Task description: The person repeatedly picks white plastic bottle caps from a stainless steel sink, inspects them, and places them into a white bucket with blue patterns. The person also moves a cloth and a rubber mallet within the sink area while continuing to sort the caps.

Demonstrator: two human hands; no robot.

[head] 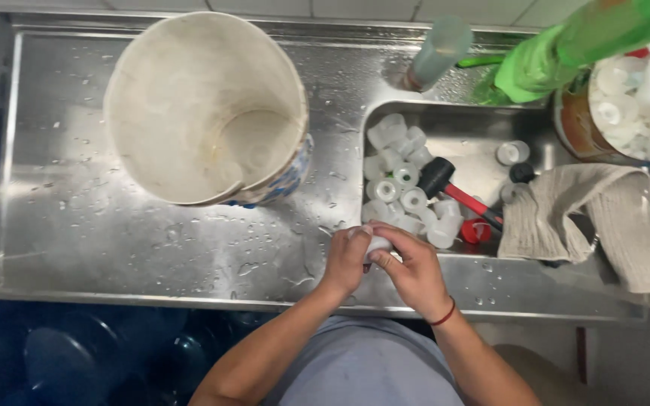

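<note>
White and wet, the small plastic cap (377, 244) looks light, stiff and slippery, pinched between left hand (346, 259) and right hand (414, 269) at the sink basin's (468, 135) near-left rim; grip its sides.

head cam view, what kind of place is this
Probably a washing-up station in a workshop or bottling area. A wet stainless steel counter has a sunken sink full of white plastic caps, and both hands hold one cap at its edge.
</note>
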